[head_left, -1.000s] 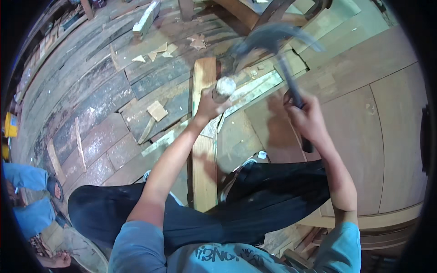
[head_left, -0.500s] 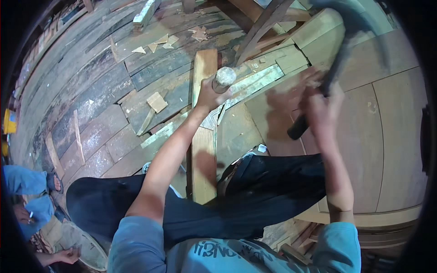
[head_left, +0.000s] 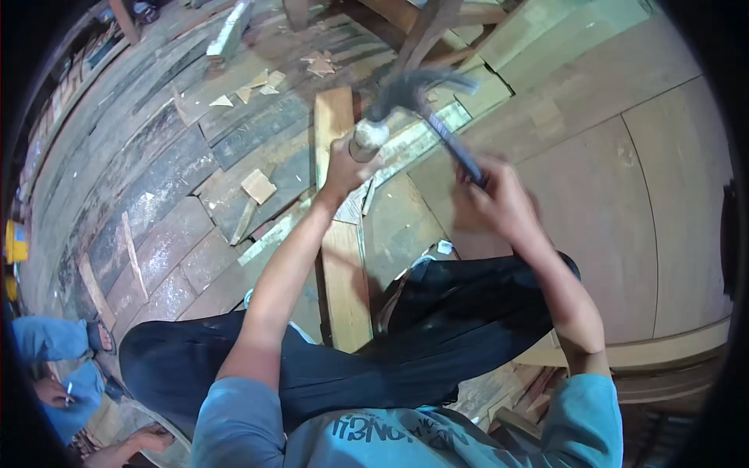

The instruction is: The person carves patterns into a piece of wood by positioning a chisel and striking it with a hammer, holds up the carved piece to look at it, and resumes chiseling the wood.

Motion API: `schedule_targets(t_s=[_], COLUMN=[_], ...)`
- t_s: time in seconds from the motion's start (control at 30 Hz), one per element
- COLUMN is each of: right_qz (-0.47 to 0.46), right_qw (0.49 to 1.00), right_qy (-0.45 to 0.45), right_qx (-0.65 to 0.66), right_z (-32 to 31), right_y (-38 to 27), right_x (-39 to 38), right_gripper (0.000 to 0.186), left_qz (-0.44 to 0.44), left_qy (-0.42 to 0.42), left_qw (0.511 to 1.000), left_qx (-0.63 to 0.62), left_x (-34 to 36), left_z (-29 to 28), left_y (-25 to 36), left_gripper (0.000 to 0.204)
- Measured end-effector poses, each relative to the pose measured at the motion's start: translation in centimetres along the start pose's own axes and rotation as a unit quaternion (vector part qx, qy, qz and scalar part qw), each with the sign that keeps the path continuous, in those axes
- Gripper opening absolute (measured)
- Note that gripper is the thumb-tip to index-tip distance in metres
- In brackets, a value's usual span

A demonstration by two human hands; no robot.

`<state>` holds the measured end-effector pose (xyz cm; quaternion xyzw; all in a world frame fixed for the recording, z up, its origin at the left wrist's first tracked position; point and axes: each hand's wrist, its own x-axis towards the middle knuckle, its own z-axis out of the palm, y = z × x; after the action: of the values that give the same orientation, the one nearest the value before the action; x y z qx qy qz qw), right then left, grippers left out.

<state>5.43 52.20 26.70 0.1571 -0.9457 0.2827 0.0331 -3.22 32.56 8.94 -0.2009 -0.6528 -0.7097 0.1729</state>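
My left hand [head_left: 343, 173] is closed around the thick round handle of what looks like a chisel [head_left: 369, 139], held upright with its pale, battered end up. Its lower end is hidden beneath my fist. Under it, a long light wooden board [head_left: 346, 273] runs away from me between my legs. My right hand [head_left: 499, 196] grips a claw hammer [head_left: 451, 144] by its dark handle. The slightly blurred hammer head is at the handle's top; whether they touch I cannot tell. A small piece with pencil-like lines [head_left: 350, 209] lies across the board beside my left hand.
Wood scraps [head_left: 258, 186] and thin strips lie on the plank floor [head_left: 168, 234] to the left. Smooth panels [head_left: 577, 226] cover the right side. Wooden legs [head_left: 425, 35] stand at the far side. Another person's hand [head_left: 55, 392] holds a cigarette at lower left.
My right hand has swung the hammer down and left, from raised at the upper right to the handle's top. My left hand keeps its grip. The view has shifted slightly.
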Motion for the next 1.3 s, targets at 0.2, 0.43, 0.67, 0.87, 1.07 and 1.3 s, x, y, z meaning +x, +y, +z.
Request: schedule_targets(t_s=[0.2,0.43,0.67,0.87,1.07,1.3], right_qz=[0.135,0.135,0.134,0.094,0.088,0.060], right_qw=[0.938,0.984,0.987,0.926,0.992,0.993], right_qy=[0.198,0.044,-0.058,0.227,-0.041,0.096], right_qx=[0.250,0.107,-0.064,0.285,-0.075,0.009], right_z=[-3.4,-1.8,1.0,-4.2,0.0,-1.6], right_y=[-6.1,-1.9,0.0,-6.0,-1.1,-1.2], right_x=[1.4,0.6,-0.8,2.5,-0.3,-0.5], right_gripper=[0.007,0.009,0.008,0.005,0.012,0.008], left_qz=[0.017,-0.012,-0.020,-0.017,0.028,-0.043], left_qy=[0.009,0.006,-0.006,-0.002,0.015,-0.022], left_qw=[0.999,0.999,1.000,0.997,0.999,0.998], left_qx=[0.039,0.041,0.017,0.074,-0.004,0.026], left_x=[0.5,0.1,-0.2,0.6,-0.7,0.8], left_z=[0.2,0.3,0.0,-0.4,-0.3,0.6], left_y=[0.9,0.4,0.0,0.5,-0.4,1.0], left_gripper=[0.029,0.027,0.043,0.031,0.036,0.029])
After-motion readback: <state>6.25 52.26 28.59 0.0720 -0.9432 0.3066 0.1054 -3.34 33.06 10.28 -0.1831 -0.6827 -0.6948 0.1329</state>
